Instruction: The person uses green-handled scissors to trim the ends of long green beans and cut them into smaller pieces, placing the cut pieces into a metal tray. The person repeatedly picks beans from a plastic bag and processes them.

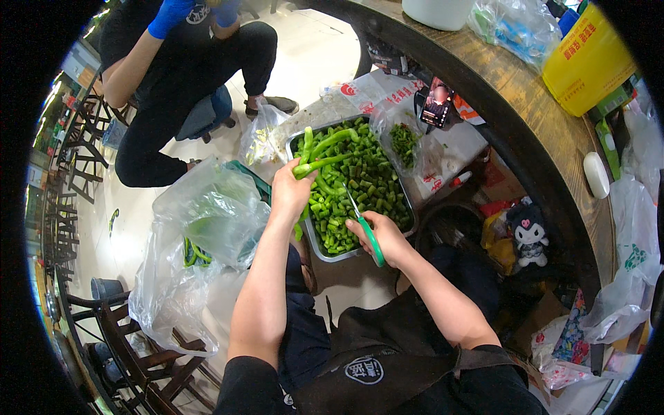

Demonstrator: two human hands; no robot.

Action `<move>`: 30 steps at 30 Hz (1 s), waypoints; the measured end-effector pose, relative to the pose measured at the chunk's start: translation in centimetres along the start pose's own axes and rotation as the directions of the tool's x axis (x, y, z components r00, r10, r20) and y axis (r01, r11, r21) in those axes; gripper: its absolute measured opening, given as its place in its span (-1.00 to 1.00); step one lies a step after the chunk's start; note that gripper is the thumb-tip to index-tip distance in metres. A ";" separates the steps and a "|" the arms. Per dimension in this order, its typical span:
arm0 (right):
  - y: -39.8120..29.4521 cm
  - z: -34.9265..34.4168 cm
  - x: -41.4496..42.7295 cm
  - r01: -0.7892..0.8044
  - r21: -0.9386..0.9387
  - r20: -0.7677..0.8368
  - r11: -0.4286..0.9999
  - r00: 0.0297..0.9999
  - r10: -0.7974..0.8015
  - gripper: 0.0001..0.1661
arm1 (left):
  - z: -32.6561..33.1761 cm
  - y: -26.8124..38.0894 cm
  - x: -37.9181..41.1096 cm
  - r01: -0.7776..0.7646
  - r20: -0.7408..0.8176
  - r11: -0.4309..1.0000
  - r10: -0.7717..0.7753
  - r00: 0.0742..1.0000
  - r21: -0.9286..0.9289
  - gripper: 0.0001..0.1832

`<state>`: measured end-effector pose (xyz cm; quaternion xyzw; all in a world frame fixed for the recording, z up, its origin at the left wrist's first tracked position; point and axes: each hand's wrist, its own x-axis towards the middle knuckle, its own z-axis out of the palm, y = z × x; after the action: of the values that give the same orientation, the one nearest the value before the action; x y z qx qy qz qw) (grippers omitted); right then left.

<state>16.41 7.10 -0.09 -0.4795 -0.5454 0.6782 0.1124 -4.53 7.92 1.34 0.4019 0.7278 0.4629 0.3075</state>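
Note:
My left hand (292, 188) is closed around a bunch of long green peppers (322, 159), whose ends point over a rectangular metal tray (332, 259). Cut green pepper pieces (374, 179) fill much of that tray. In my right hand (384, 237) are green-handled scissors (370, 236), with their blades reaching over the tray beside the peppers. Whether the blades touch a pepper is not clear. At the left, a large clear plastic bag (210, 228) has whole green peppers (195, 253) in it.
Behind the tray, a small plastic bag (404, 142) of green trimmings lies near a propped phone (437, 104). A curved wooden counter (565, 111) runs along the right, above a plush toy (529, 233). A person in blue gloves (168, 18) sits opposite. Wooden chairs (129, 342) stand at left.

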 end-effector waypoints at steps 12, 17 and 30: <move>-2.0 0.8 -2.3 0.014 0.211 0.054 0.977 0.998 -0.026 -0.57 | -0.9 1.9 -0.9 0.036 0.054 0.937 -0.019 0.998 -0.348 -0.74; -1.9 1.4 -2.0 0.058 0.268 0.043 0.962 0.996 -0.072 -0.62 | -1.1 1.7 -1.0 0.028 0.069 0.943 -0.005 0.998 -0.330 -0.70; -2.1 1.5 -1.4 0.067 0.234 -0.006 0.970 0.998 -0.067 -0.60 | -0.8 2.3 -1.7 0.035 0.057 0.937 -0.016 0.998 -0.348 -0.70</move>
<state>15.19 5.93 2.35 -0.4436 -0.4776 0.7340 0.1906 -3.67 6.65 3.95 0.3436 0.6309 0.5698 0.3990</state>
